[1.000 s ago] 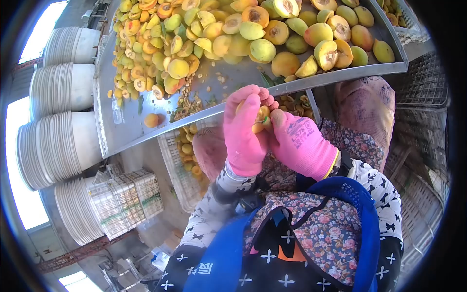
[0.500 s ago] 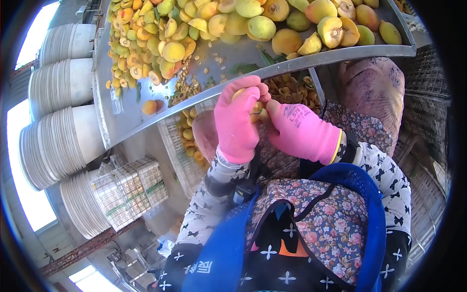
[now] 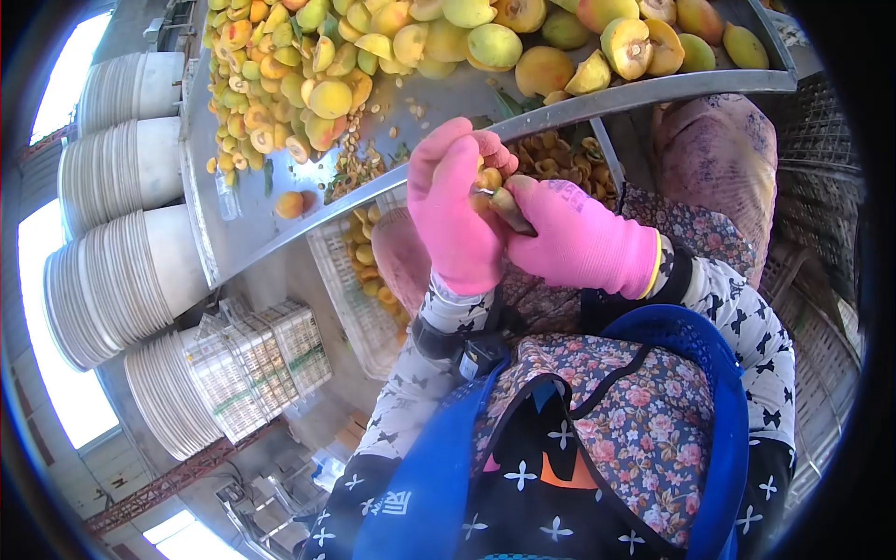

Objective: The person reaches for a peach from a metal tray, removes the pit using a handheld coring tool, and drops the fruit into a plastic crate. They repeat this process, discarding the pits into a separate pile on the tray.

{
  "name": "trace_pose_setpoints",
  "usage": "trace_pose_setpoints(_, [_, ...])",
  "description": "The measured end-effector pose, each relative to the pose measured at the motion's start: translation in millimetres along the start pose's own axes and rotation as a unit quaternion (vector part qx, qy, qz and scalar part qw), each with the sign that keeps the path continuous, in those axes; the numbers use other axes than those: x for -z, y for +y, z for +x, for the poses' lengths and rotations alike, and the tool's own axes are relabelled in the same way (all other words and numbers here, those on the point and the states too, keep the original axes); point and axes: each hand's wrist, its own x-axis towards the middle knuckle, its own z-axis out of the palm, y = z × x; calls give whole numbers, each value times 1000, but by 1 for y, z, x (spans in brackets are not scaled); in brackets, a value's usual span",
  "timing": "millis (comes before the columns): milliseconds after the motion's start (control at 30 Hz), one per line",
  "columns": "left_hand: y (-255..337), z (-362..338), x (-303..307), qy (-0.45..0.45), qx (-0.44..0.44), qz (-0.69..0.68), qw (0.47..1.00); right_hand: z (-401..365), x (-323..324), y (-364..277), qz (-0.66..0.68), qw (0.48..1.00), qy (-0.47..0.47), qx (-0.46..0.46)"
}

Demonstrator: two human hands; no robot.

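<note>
My left hand (image 3: 457, 210), in a pink glove, is curled around a piece of yellow peach (image 3: 488, 177), mostly hidden by the fingers. My right hand (image 3: 583, 233), gloved in pink too, grips the short, dull-coloured handle of a small pitting tool (image 3: 511, 213). Its metal end meets the fruit inside my left palm; the exact shape of that tip is hidden. Both hands are close together above my lap, just below the rim of a metal tray (image 3: 644, 96). Heaped on the tray are whole and halved yellow peaches (image 3: 331, 98).
Loose pits (image 3: 350, 168) and a single peach (image 3: 289, 204) lie on the tray. Beneath its edge, a white plastic crate (image 3: 359, 308) holds cut peach pieces, and more cut pieces (image 3: 569, 161) show behind my hands. Stacked white tubs (image 3: 121, 280) and crates (image 3: 257, 364) stand at left.
My right wrist has turned, bringing the tool's handle and metal into view against the fruit. My left hand has opened slightly around the peach. The whole view has shifted a little.
</note>
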Motion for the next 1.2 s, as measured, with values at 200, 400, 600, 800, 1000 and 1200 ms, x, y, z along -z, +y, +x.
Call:
trace_pose_setpoints(200, [19, 12, 13, -110, -127, 316, 934, -5, 3, -13, 147, 979, 140, -16])
trace_pose_setpoints(400, [4, 0, -10, -158, -89, 186, 966, 14, 24, -21, 141, 977, 144, -70])
trace_pose_setpoints(600, [-1, -8, -6, -111, -301, 517, 794, 16, 25, -7, 210, 970, 97, -78])
trace_pose_setpoints(800, [-13, -7, -13, -41, -252, 361, 897, 14, 22, -13, 159, 974, 137, -89])
trace_pose_setpoints(1000, [-3, 4, 2, -124, -76, 191, 971, -1, 25, -20, 147, 989, 14, -6])
trace_pose_setpoints(1200, [19, 11, -4, -122, -209, 264, 934, 1, 13, -7, -204, 953, 189, 119])
